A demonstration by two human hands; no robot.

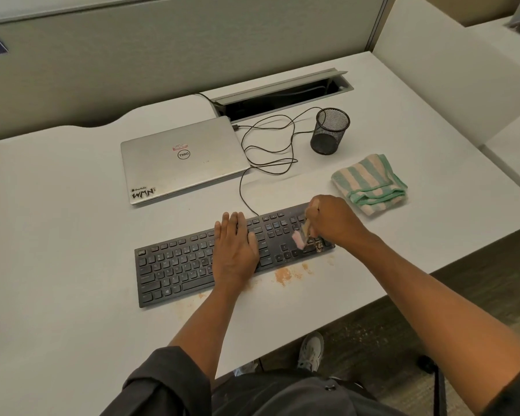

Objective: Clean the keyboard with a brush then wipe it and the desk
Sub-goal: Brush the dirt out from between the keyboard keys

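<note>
A black keyboard [180,265] lies slanted on the white desk [57,235]. My left hand [234,250] rests flat on its middle keys, fingers apart. My right hand [333,220] grips a small brush [302,235] with a wooden handle and pale bristles, which touch the keys at the keyboard's right end. Orange-brown dust [284,274] lies on the desk along the keyboard's near edge. A folded green-and-cream striped cloth [371,183] sits on the desk just beyond my right hand.
A shut silver laptop [180,159] lies behind the keyboard. A black mesh pen cup [329,130] stands at the back right, with a looped black cable [270,151] between them. An open cable tray [282,96] runs along the back. The desk's front edge is near my right forearm.
</note>
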